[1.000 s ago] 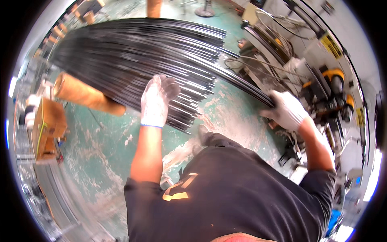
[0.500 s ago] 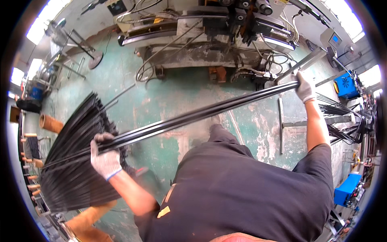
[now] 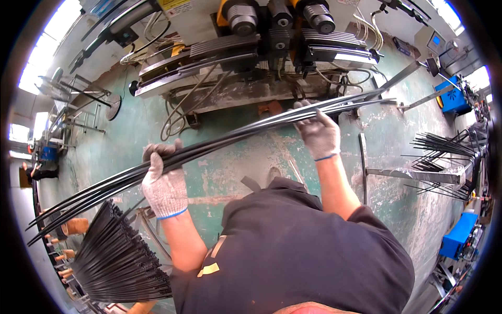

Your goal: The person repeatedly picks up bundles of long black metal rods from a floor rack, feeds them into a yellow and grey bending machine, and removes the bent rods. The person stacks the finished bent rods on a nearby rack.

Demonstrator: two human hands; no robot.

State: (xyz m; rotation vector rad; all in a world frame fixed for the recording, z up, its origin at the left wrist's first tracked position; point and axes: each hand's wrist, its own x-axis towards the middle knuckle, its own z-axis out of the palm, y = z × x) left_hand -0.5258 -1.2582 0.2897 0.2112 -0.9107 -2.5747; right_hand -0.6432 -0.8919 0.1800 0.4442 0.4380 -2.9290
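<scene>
A loose bundle of long, thin black metal rods (image 3: 230, 137) lies slantwise in front of my body, its right end farther off and its left end nearer. My gloved left hand (image 3: 166, 183) is closed round the bundle left of its middle, thumb on the near side. Farther right, my gloved right hand (image 3: 318, 135) grips it with the palm turned up and the fingers partly behind the rods. The rods fan apart a little at both ends. Below my left hand, a large pile of similar black rods (image 3: 120, 256) spreads out in a fan.
A machine with two cylindrical heads and a long bed (image 3: 222, 55) stands ahead, hoses hanging below it. At the right, more black rods (image 3: 442, 144) rest on a metal stand (image 3: 413, 175). A grey metal bar (image 3: 395, 81) slants beyond the bundle's right end. Blue boxes (image 3: 457, 235) stand far right.
My right hand has come inward from the bundle's right end toward its middle. My left hand has shifted slightly right and the rods have spread apart. The machine looks closer.
</scene>
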